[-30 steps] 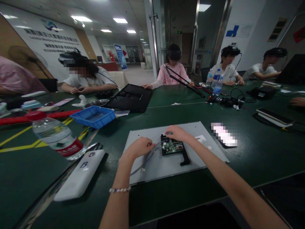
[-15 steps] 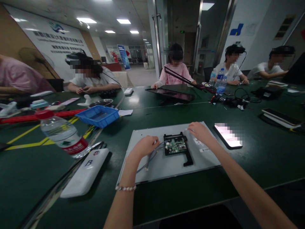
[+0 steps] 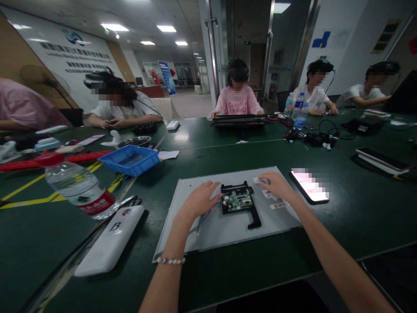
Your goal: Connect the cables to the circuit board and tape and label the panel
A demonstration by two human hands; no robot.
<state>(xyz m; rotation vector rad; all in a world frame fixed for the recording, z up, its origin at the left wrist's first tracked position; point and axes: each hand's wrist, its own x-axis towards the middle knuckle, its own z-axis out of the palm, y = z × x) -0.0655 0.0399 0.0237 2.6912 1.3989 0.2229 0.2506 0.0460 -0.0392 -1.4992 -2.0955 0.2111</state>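
Observation:
A grey metal panel (image 3: 224, 232) lies flat on the dark green table. On its middle rests a black bracket (image 3: 254, 217) carrying a green circuit board (image 3: 237, 201). My left hand (image 3: 200, 199) is over the panel's left part, fingers apart at the bracket's left edge, with nothing seen in them. Beneath it, thin grey cables (image 3: 199, 224) run across the panel. Over the panel's right part is my right hand (image 3: 275, 184), its fingers curled and spread near a small white label (image 3: 257, 180); it holds nothing that I can see.
Right of the panel lies a lit phone (image 3: 309, 187). To the left are a white power bank (image 3: 112, 239), a tilted water bottle (image 3: 80, 187) and a blue tray (image 3: 130, 161). Across the table, a person in pink (image 3: 237, 100) holds a dark flat panel (image 3: 239, 121); other people sit around.
My left hand's fingers have spread and moved slightly toward the bracket. My right hand's fingers have loosened. Across the table, the dark panel and its stand arm have been turned and lowered.

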